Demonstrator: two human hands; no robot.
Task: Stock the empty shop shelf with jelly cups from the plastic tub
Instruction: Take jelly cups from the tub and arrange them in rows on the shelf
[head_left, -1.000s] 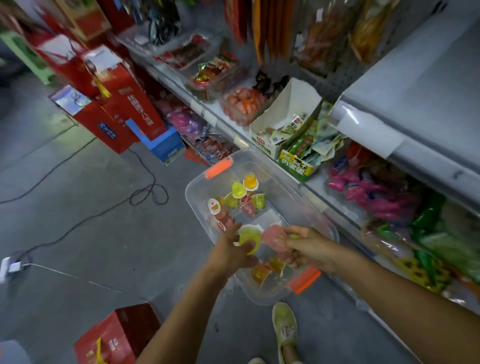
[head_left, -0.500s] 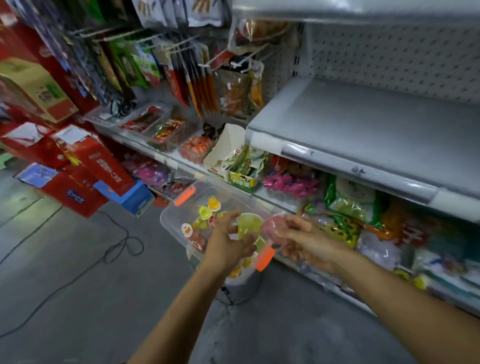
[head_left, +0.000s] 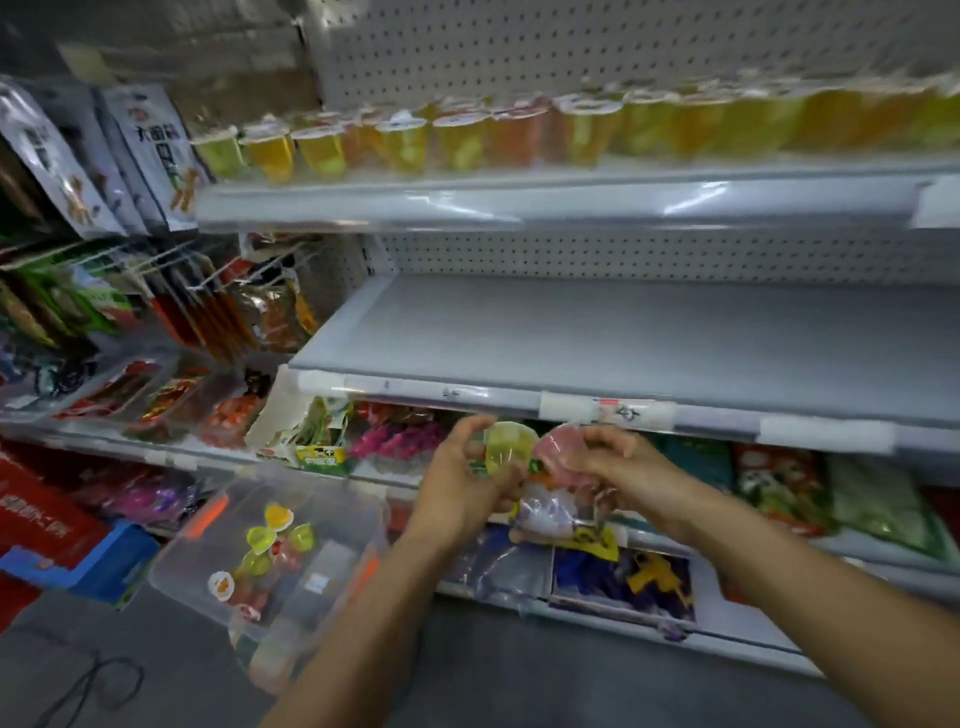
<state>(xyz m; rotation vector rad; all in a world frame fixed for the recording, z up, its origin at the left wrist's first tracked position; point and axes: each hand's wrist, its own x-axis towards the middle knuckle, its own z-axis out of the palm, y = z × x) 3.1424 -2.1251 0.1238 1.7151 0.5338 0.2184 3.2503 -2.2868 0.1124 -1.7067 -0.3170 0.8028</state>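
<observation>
Head view.
- Item: yellow-green jelly cup (head_left: 509, 448), clamped in my left grip (head_left: 462, 480). It looks roughly upright, but blur hides its exact axis.
- Item: pink jelly cup (head_left: 557, 451), pinched in my right grip (head_left: 621, 467), side by side with the first.
- Both sit just below the front edge of the empty shelf (head_left: 623, 343), which has open room across its deck.
- Plastic tub (head_left: 332, 519): lower left, holding loose cups.

Yellow-green jelly cup (head_left: 510, 448) beside pink jelly cup (head_left: 558, 453), below bare grey shelf (head_left: 623, 338).

Handwritten "4" on shelf-edge label (head_left: 629, 414); hanging packet (head_left: 156, 156) print blurred
</observation>
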